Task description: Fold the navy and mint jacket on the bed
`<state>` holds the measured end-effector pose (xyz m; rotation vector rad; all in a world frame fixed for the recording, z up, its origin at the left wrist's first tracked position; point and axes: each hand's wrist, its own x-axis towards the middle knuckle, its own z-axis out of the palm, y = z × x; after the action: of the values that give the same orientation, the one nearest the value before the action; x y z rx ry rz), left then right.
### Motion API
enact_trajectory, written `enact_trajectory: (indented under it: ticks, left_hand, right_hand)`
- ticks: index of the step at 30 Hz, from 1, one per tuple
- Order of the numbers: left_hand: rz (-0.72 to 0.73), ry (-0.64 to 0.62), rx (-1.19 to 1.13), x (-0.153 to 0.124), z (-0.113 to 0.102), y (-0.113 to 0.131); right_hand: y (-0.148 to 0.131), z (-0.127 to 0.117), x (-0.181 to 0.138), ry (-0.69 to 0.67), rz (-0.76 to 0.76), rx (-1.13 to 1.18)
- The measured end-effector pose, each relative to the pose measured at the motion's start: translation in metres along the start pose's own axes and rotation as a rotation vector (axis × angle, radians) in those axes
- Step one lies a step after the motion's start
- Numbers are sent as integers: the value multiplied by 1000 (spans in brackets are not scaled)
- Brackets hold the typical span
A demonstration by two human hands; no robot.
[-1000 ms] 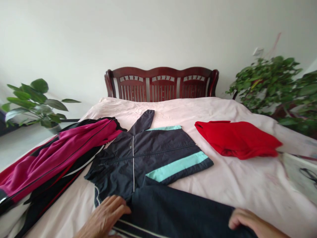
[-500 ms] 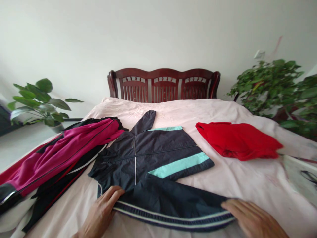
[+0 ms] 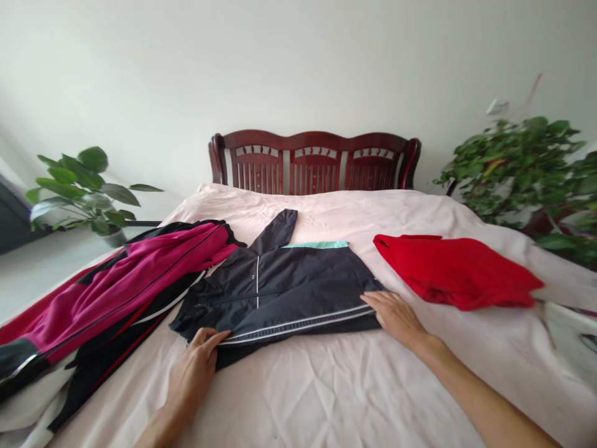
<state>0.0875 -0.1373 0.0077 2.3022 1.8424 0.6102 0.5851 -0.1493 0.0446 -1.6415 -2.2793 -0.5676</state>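
A dark navy jacket with a teal band and thin white stripes lies folded on the pink bedsheet. My left hand rests on the jacket's near left corner, fingers laid over the striped hem. My right hand lies flat on the right end of that hem, fingers stretched out. The jacket's hood points toward the headboard.
A magenta and black jacket is spread on the bed's left side. A red garment lies at the right. A dark wooden headboard stands at the back. Leafy plants stand at left and right.
Both hands carried the jacket's lower part away from me and folded it over the body, covering the teal stripe. The hands now rest farther up the bed.
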Motion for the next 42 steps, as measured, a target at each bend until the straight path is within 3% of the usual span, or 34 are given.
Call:
enact_trajectory:
  ticks: [3,8,10,15,20,25,29,34,39,42]
  left_hand:
    - [62,2,27,3,-3,-4]
    - [227,73,-40,10,-14,-3]
    - [190,70,-57,11,-16,-3]
    - [15,-55,-98,10,-12,-7]
    - [-35,-94,-156,3,-3,-12]
    - [58,-73,-300,8,-10,-14]
    - [185,-171,-302,9,-25,-21]
    - [321,-265,-122,-10,-18,-32]
    - [245,-306,193,-22,-18,-28]
    - [281,-183,229,-21,-27,-17]
  right_hand:
    - [-4,19,-17,-42,86,12]
    - [5,-4,3,8,183,29]
    - [11,-6,10,22,222,49]
    - [9,11,-4,-140,194,174]
    - [-14,12,-27,-77,10,198]
    - [-19,-2,-14,-110,-41,158]
    - [-7,-23,3,-92,-22,144]
    - [-5,-16,-24,-108,1,231]
    - [7,6,-65,-119,202,462]
    - [25,4,-62,1,484,511]
